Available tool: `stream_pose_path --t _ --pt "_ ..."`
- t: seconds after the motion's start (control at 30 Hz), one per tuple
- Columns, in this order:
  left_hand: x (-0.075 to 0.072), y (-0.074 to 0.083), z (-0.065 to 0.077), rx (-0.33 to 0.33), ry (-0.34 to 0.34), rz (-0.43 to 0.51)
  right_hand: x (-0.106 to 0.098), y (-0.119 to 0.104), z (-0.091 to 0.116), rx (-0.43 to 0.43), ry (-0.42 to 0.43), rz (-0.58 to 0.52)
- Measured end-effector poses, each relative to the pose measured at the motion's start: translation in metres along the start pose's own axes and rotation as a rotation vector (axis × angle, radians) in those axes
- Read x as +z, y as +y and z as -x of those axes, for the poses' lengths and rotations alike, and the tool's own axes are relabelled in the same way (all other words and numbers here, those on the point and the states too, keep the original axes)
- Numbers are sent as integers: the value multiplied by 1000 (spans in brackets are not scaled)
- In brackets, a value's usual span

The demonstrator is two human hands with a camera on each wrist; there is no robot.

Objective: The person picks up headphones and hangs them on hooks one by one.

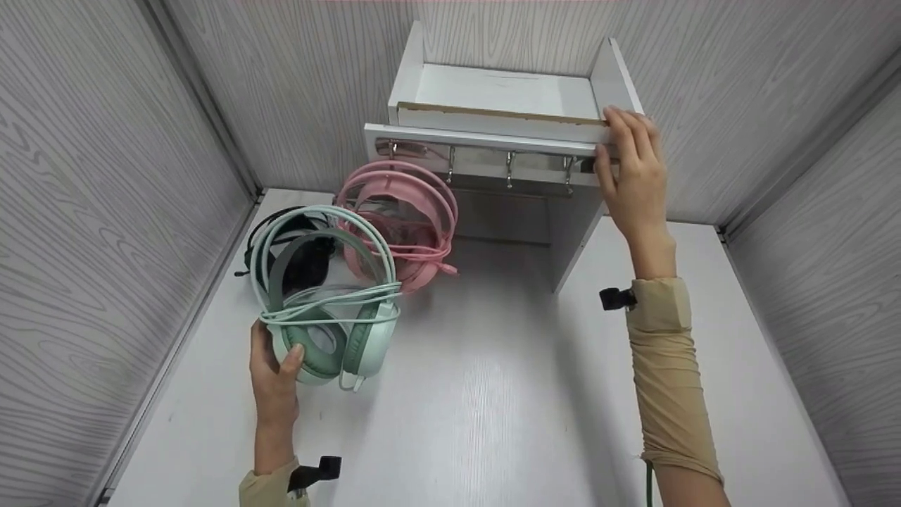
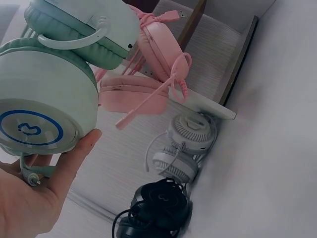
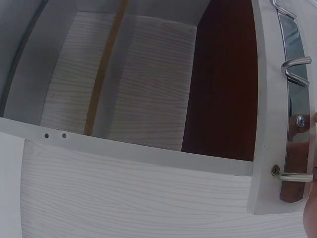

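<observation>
My left hand [image 1: 273, 377] grips mint-green headphones [image 1: 383, 331] by one ear cup, thumb on the near side. Their cable is wrapped across the ear cups and headband. In the head view the green pair overlaps black headphones [image 1: 310, 264] behind it. Pink headphones [image 1: 429, 201] with a bundled cable hang at the leftmost hook of a white shelf [image 1: 493, 134]. At the shelf's right front corner my right hand [image 1: 637, 172] holds the hook board, fingers over the top and thumb in front. The right wrist view shows only a bit of that hand [image 3: 311, 213].
Along the board sit metal hooks [image 1: 509, 169]. Grey-white headphones [image 2: 190, 131] lie beside the black pair, seen in the left wrist view. The shelf stands against the back wall on a white table [image 1: 486, 394]. Wood-grain panels [image 1: 91, 211] enclose the sides.
</observation>
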State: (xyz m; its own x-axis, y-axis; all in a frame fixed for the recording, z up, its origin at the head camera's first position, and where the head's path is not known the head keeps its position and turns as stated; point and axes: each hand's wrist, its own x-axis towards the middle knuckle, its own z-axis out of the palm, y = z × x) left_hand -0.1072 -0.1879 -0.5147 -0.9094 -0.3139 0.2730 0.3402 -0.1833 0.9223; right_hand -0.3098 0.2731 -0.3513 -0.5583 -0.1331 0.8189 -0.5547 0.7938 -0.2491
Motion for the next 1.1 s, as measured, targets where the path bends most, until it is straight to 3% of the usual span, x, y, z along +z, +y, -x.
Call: stream_pose_path --t 0.37,1.1 --pt "30 17 -8 25 -45 13 -4 1 2 10 2 7" --pt "100 6 -28 113 -188 -121 3 0 4 22 1 23"
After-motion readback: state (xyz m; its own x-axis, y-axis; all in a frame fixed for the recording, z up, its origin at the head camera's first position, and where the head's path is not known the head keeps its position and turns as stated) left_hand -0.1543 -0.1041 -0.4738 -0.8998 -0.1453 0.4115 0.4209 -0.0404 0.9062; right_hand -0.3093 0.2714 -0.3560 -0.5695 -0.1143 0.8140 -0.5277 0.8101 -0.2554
